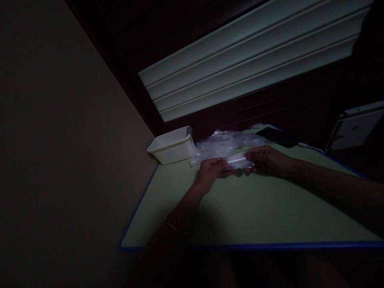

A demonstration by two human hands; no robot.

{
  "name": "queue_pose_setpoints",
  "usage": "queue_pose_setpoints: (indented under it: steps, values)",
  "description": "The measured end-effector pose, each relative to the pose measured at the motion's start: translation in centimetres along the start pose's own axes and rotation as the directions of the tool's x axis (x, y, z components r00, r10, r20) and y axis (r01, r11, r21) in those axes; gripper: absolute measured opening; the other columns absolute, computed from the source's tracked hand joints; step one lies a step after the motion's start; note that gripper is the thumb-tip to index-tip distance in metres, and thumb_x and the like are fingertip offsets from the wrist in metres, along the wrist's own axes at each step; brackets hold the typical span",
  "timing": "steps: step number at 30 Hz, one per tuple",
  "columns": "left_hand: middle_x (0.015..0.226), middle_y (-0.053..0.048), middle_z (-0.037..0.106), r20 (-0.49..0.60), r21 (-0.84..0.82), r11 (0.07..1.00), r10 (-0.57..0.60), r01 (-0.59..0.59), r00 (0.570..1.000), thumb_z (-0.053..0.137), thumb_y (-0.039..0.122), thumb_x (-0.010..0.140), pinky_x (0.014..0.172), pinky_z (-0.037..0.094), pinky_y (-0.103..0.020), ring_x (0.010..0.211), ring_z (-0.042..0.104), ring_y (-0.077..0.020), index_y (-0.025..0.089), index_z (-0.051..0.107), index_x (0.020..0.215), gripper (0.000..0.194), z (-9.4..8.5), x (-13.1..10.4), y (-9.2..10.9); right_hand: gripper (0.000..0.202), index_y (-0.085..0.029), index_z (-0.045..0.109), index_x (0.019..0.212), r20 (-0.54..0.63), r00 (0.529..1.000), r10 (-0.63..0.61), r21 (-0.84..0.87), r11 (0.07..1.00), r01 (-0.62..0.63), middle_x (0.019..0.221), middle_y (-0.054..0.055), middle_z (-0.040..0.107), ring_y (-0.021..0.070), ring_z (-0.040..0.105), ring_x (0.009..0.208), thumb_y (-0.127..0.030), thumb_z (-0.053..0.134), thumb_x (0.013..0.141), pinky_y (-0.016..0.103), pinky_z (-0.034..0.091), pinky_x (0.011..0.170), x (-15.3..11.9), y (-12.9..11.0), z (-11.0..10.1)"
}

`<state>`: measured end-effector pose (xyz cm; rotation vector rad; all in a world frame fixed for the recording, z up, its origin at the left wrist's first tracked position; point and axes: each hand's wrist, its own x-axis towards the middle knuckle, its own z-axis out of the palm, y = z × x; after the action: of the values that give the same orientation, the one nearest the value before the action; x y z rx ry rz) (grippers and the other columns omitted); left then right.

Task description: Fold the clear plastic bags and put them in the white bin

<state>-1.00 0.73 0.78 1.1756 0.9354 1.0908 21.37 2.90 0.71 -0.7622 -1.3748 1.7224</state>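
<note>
A clear, shiny plastic packet point(239, 161) is stretched between my two hands above the green table point(255, 212). My left hand point(209, 173) pinches its left end, thumb on top and fingers beneath. At the right end, my right hand point(265, 160) grips it the same way. What the packet contains, if anything, is too dark to tell. Just behind my hands lies a heap of crumpled clear plastic point(226, 141).
A white bin point(172, 146) stands at the table's back left corner, beside the wall. Dark flat items point(277, 137) lie at the back right. Beyond the table's right edge is a white box-like object point(357, 127). Blue edging borders the table.
</note>
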Motion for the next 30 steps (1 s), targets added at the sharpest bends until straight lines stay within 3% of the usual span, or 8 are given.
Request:
queue_pose_setpoints:
  steps: [4,12,30]
  values:
    - [0.081,-0.009,0.074,-0.002,-0.029,0.999,0.015,-0.016,1.0,0.076,0.023,0.069,0.07,0.057,-0.032,0.071,0.072,-0.0202,0.011,0.071,0.095,0.029,0.06,-0.05,0.08,0.019,-0.015,0.071,0.092,-0.024,0.999,0.029,0.071,0.997,-0.027,0.076,0.008,0.074,0.0156,0.069,0.063,-0.021,0.073,0.075,0.023,0.051,0.054,0.03,0.03,-0.17]
    - [0.08,-0.01,0.074,0.035,-0.02,0.998,0.059,-0.058,0.998,0.079,0.031,0.067,0.072,0.056,-0.032,0.07,0.072,-0.0197,0.01,0.072,0.091,0.033,0.09,-0.15,0.18,0.012,-0.015,0.068,0.076,0.002,0.999,-0.038,0.08,0.996,0.038,0.068,0.006,0.072,0.0133,0.066,0.061,-0.025,0.074,0.072,0.021,0.049,0.054,-0.21,-0.32,0.25]
    - [0.074,-0.009,0.074,0.045,0.044,0.995,0.084,-0.086,0.995,0.081,0.03,0.061,0.071,0.055,-0.032,0.064,0.069,-0.0172,0.011,0.075,0.085,0.031,0.01,-0.46,0.54,0.006,-0.015,0.068,0.07,0.014,0.998,-0.06,0.092,0.994,0.058,0.063,0.007,0.07,0.0145,0.064,0.056,-0.02,0.066,0.073,0.022,0.048,0.052,0.11,-0.06,-0.05]
